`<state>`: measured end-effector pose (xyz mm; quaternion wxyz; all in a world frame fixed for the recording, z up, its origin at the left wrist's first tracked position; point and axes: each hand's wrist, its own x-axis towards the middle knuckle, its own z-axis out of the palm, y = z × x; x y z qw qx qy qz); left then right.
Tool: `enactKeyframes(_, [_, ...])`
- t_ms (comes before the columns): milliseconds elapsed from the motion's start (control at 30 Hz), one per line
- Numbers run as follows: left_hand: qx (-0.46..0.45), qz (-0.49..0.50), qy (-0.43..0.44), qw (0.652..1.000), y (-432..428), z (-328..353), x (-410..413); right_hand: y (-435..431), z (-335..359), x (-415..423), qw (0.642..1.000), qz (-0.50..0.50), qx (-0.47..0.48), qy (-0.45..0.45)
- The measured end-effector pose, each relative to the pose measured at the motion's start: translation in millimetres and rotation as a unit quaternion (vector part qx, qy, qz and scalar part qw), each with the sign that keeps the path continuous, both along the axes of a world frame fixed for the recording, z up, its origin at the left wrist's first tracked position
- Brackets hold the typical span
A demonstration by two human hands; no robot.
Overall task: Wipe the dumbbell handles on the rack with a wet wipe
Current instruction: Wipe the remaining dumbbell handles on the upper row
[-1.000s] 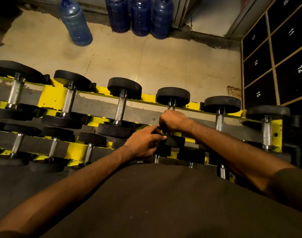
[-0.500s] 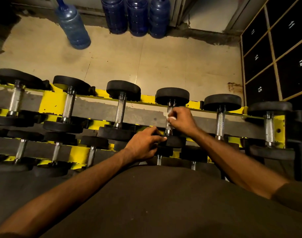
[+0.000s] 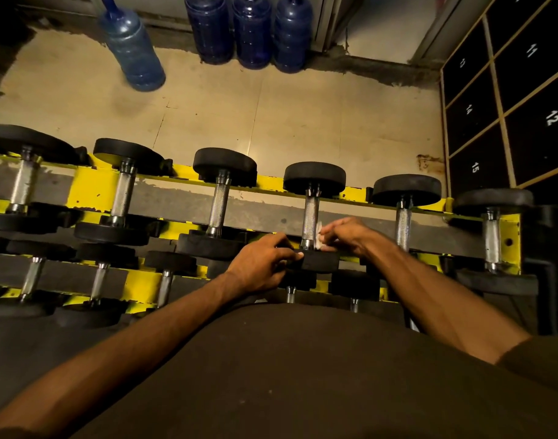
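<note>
- On the rack [image 3: 94, 188], the fourth top-row dumbbell [image 3: 311, 213] may rock or roll if the left hand [image 3: 258, 267], fingers curled over its near head, eases off.
- The right hand [image 3: 347, 234] pinches the wet wipe [image 3: 319, 237] beside the handle's near end. So small a wad may slip loose.

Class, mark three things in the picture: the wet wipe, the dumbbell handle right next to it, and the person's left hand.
wet wipe [image 3: 319, 238], head view, the white fold that shows.
dumbbell handle [image 3: 311, 212], head view, middle of the knurled bar.
left hand [image 3: 258, 267], head view, back of the hand.
</note>
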<state>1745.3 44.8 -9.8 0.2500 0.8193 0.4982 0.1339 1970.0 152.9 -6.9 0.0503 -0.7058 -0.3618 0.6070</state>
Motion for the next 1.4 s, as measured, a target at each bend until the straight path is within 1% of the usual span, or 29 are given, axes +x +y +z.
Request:
enactKeyframes(33, [0.000, -0.003, 0.002, 1.000, 0, 0, 1, 3, 0, 1, 1.000, -0.014, 0.002, 0.007])
enactKeyframes(133, [0.003, -0.008, 0.005, 1.000, 1, 1, 3, 8, 4, -9, 0.992, -0.100, 0.067, 0.029])
enactKeyframes(167, [0.003, -0.007, 0.006, 1.000, 1, 1, 3, 5, 5, -11, 0.992, -0.095, 0.082, 0.023])
enactKeyframes(267, [-0.002, 0.002, 0.009, 1.000, 0, -1, 0, -7, 3, -8, 0.996, 0.019, 0.085, -0.033])
enactKeyframes(300, [-0.004, 0.003, 0.011, 1.000, 0, -1, 0, -9, 3, -5, 0.996, 0.042, 0.076, -0.036])
enactKeyframes(367, [-0.003, -0.001, 0.012, 1.000, 1, -1, 1, -8, 7, -2, 0.996, 0.028, 0.085, -0.012])
enactKeyframes(433, [0.002, -0.006, 0.013, 1.000, 3, -1, 3, -1, 12, -7, 0.987, -0.003, 0.158, -0.003])
enactKeyframes(467, [0.005, -0.007, 0.014, 1.000, 4, 0, 3, 0, 11, -10, 0.978, -0.001, 0.209, -0.020])
enactKeyframes(533, [0.012, -0.004, 0.016, 1.000, 4, 1, 3, -1, 10, -17, 0.942, 0.064, 0.318, -0.083])
enactKeyframes(600, [0.021, -0.006, 0.017, 1.000, 4, 1, 3, -4, 12, -17, 0.892, 0.205, 0.380, -0.134])
enactKeyframes(633, [0.026, -0.011, 0.017, 0.999, 4, 2, 3, -4, 12, -16, 0.859, 0.305, 0.384, -0.148])
enactKeyframes(700, [0.041, -0.024, 0.019, 0.999, 5, 3, 3, -5, 18, -17, 0.761, 0.504, 0.366, -0.181])
enactKeyframes(733, [0.048, -0.030, 0.022, 0.998, 6, 3, 3, -3, 17, -19, 0.713, 0.554, 0.380, -0.202])
enactKeyframes(767, [0.052, -0.034, 0.029, 0.998, 6, 3, 3, -1, 18, -23, 0.688, 0.565, 0.401, -0.218])
enactKeyframes(800, [0.057, -0.037, 0.034, 0.997, 7, 4, 5, 1, 22, -29, 0.683, 0.548, 0.418, -0.241])
enactKeyframes(867, [0.066, -0.038, 0.040, 0.996, 7, 5, 7, 8, 28, -42, 0.698, 0.484, 0.437, -0.296])
enactKeyframes(900, [0.070, -0.038, 0.043, 0.996, 6, 6, 7, 9, 31, -49, 0.692, 0.484, 0.434, -0.315])
enactKeyframes(933, [0.075, -0.039, 0.046, 0.995, 5, 5, 7, 9, 33, -57, 0.655, 0.525, 0.427, -0.336])
enactKeyframes(967, [0.081, -0.042, 0.050, 0.995, 5, 5, 7, 7, 34, -64, 0.629, 0.567, 0.412, -0.336])
enactKeyframes(1000, [0.084, -0.045, 0.053, 0.994, 5, 5, 6, 3, 34, -69, 0.613, 0.612, 0.386, -0.318])
enactKeyframes(1033, [0.087, -0.047, 0.054, 0.994, 6, 5, 6, 1, 34, -73, 0.610, 0.643, 0.353, -0.300])
enactKeyframes(1067, [0.088, -0.049, 0.056, 0.993, 7, 5, 6, 0, 34, -77, 0.615, 0.662, 0.322, -0.283])
enactKeyframes(1133, [0.093, -0.052, 0.060, 0.992, 7, 6, 6, 0, 37, -82, 0.639, 0.670, 0.274, -0.261])
enactKeyframes(1233, [0.088, -0.050, 0.063, 0.993, 8, 5, 5, 10, 46, -86, 0.658, 0.627, 0.293, -0.296])
enactKeyframes(1267, [0.084, -0.048, 0.064, 0.993, 8, 5, 5, 12, 46, -85, 0.657, 0.606, 0.315, -0.320])
enactKeyframes(1300, [0.081, -0.045, 0.062, 0.994, 7, 5, 5, 12, 46, -83, 0.644, 0.596, 0.333, -0.344])
enactKeyframes(1333, [0.079, -0.044, 0.060, 0.994, 7, 6, 6, 10, 44, -82, 0.622, 0.607, 0.341, -0.358])
enactKeyframes(1367, [0.079, -0.044, 0.055, 0.994, 7, 6, 7, 7, 42, -82, 0.596, 0.637, 0.336, -0.355])
enactKeyframes(1400, [0.081, -0.045, 0.047, 0.995, 6, 6, 7, 4, 39, -82, 0.580, 0.672, 0.321, -0.330])
